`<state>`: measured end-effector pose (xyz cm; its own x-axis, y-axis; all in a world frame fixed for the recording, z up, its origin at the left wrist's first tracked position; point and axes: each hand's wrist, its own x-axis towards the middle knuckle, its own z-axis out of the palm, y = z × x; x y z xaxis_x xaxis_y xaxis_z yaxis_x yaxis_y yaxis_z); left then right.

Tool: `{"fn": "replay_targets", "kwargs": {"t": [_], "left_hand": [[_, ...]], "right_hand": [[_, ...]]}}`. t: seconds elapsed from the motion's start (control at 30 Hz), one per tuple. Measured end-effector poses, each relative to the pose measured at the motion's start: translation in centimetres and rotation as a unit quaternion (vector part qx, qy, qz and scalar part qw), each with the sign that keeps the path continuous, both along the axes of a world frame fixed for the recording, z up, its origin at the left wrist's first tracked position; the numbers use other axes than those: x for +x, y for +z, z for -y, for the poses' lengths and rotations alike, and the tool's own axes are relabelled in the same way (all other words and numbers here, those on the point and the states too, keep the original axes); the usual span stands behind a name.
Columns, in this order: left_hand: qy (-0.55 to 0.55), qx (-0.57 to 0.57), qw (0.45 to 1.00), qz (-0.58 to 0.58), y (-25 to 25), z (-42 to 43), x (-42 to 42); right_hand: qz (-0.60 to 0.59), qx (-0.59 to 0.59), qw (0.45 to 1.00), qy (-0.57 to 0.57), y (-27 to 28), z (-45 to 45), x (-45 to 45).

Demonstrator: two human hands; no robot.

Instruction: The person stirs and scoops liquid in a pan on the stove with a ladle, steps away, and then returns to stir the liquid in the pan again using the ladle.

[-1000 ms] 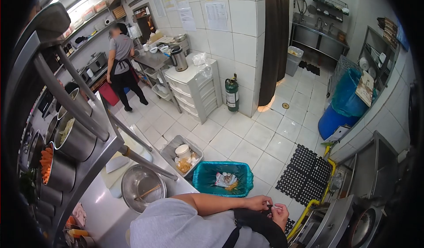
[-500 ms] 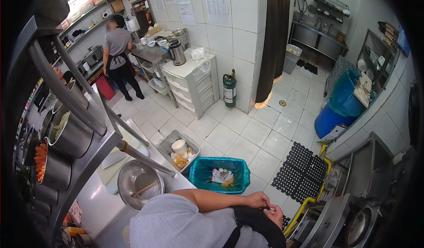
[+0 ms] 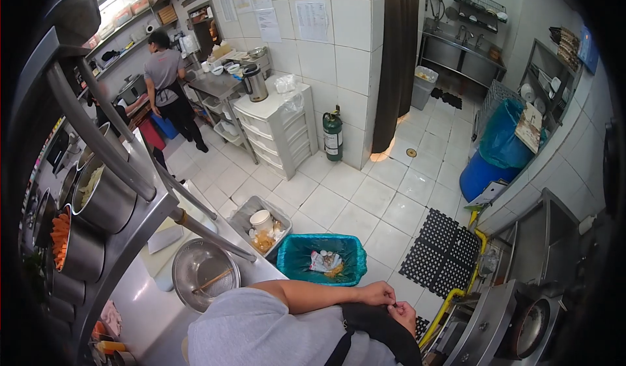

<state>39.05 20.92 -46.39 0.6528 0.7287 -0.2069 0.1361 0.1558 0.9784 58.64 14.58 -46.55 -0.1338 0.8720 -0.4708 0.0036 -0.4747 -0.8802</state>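
Note:
My left hand is closed, its fingers pinched together in front of the black apron. Just below it my right hand is closed too, fingertips almost touching those of the left. A small dark thing shows between the fingertips, too small to name. Behind my bare left forearm stands a bin with a teal liner, with wrappers and scraps inside. Beside my left shoulder, a metal strainer bowl holding a thin wooden stick rests on the steel counter.
A grey bin with food waste stands by the counter. Pots of carrots and pale pieces fill the left rack. A pan sits at the stove on the right. A co-worker stands at the far counter; another person is partly hidden at left.
My hands stay together, with slightly shifted fingers. The view has shifted a little. The standing co-worker has turned the head, and the partly hidden person's arm now reaches toward the back counter.

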Motion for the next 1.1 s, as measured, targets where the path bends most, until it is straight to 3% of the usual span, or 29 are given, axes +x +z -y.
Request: {"fn": "replay_targets", "kwargs": {"t": [0.27,0.63,0.7,0.97,1.1], "left_hand": [[-0.018,-0.009,1.0,0.001,1.0,0.5,0.2],[-0.017,-0.021,1.0,0.004,-0.4,0.8,0.3],[-0.07,0.026,0.996,-0.045,-0.7,0.9,0.2],[-0.051,0.07,0.994,-0.064,-2.2,1.1,0.3],[-0.019,-0.003,0.998,-0.057,-0.7,1.3,-0.2]], "right_hand": [[0.031,0.034,0.998,0.043,0.7,0.5,0.7],[0.04,0.035,0.998,0.014,1.6,1.2,0.4],[-0.001,0.042,0.999,-0.021,0.3,1.3,0.6],[0.014,0.044,0.999,-0.024,0.1,1.1,0.2],[0.012,0.044,0.999,-0.024,-1.3,1.0,0.6]]}}
